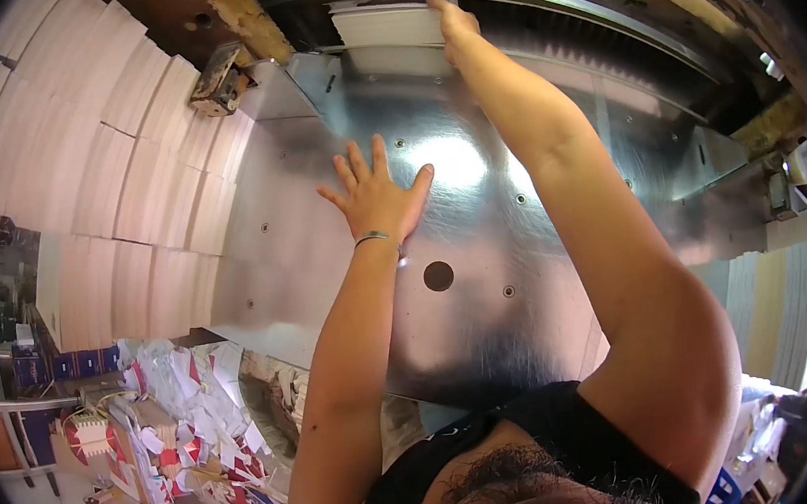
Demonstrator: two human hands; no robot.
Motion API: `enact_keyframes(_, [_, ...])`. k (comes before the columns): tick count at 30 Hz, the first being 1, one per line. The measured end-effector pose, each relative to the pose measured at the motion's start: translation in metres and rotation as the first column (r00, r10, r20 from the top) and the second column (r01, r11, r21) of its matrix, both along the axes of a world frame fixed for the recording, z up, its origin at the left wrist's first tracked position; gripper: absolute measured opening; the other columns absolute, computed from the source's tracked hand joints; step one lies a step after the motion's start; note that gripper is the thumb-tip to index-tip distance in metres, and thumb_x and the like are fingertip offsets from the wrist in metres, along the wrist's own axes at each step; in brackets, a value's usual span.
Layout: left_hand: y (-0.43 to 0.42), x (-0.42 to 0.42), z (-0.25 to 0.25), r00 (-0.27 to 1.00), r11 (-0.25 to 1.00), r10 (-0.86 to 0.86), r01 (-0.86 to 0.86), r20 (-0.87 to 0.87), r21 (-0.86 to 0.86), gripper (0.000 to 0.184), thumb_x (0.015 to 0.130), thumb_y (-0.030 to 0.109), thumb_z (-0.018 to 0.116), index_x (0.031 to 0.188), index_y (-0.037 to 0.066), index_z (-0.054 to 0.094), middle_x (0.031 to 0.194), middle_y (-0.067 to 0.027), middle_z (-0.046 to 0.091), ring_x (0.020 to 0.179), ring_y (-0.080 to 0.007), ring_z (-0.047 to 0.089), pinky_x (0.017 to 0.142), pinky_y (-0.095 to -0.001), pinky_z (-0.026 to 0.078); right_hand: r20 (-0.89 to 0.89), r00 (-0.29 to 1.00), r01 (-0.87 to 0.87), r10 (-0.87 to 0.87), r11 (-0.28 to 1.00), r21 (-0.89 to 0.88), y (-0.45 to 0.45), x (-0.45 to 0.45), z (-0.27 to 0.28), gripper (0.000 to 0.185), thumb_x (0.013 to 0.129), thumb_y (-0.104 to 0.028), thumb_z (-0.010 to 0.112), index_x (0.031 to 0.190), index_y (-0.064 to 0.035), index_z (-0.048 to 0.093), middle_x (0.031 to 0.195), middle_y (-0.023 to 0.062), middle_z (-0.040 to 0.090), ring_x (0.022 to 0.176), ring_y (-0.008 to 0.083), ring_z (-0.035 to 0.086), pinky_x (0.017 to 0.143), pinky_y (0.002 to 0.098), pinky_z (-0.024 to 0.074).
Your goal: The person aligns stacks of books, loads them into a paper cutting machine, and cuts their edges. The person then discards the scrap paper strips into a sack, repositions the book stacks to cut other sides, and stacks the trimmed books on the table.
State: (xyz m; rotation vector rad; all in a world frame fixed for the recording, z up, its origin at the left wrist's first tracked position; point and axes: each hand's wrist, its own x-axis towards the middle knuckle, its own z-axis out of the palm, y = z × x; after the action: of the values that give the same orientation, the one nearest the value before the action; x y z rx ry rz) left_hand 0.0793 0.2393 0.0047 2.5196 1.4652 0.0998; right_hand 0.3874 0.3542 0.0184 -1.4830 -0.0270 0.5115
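My left hand (377, 194) lies with its fingers spread on the shiny metal table (316, 251), a bracelet round its wrist. Stretched far forward, my right hand (456, 29) touches the right end of a white paper stack (385, 27) under the machine's front bar. Its fingertips are partly hidden at the stack's edge, and I cannot make out whether they grip it. A round dark hole (438, 276) shows in the metal to the right of my left forearm.
Tall stacks of paper (112, 154) line the left side. Paper scraps (186, 419) are heaped at the lower left. More stacks (774, 313) stand at the right. A metal block (219, 80) sits at the table's upper left corner.
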Motion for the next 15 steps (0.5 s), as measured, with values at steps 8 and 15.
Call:
enact_keyframes(8, [0.001, 0.001, -0.002, 1.000, 1.000, 0.001, -0.001, 0.018, 0.010, 0.101, 0.088, 0.075, 0.054, 0.166, 0.018, 0.025, 0.173, -0.0161, 0.015, 0.160, -0.0372, 0.007, 0.123, -0.0676, -0.001, -0.089, 0.996, 0.017, -0.027, 0.993, -0.115, 0.009, 0.009, 0.000, 0.077, 0.080, -0.034, 0.086, 0.139, 0.0041, 0.055, 0.141, 0.0222, 0.060, 0.128, 0.0345, 0.059, 0.095, 0.0487, 0.0541])
enact_keyframes(15, [0.002, 0.000, -0.002, 0.999, 0.999, 0.002, -0.003, 0.032, 0.040, 0.097, 0.089, 0.075, 0.053, 0.165, 0.019, 0.029, 0.172, -0.0158, 0.020, 0.160, -0.0378, 0.011, 0.123, -0.0690, 0.001, 0.148, 0.986, -0.048, 0.075, 0.983, -0.177, -0.044, 0.000, -0.010, 0.082, 0.084, -0.037, 0.082, 0.147, -0.0034, 0.042, 0.122, 0.0217, 0.062, 0.076, 0.0226, 0.061, 0.051, 0.0386, 0.0492])
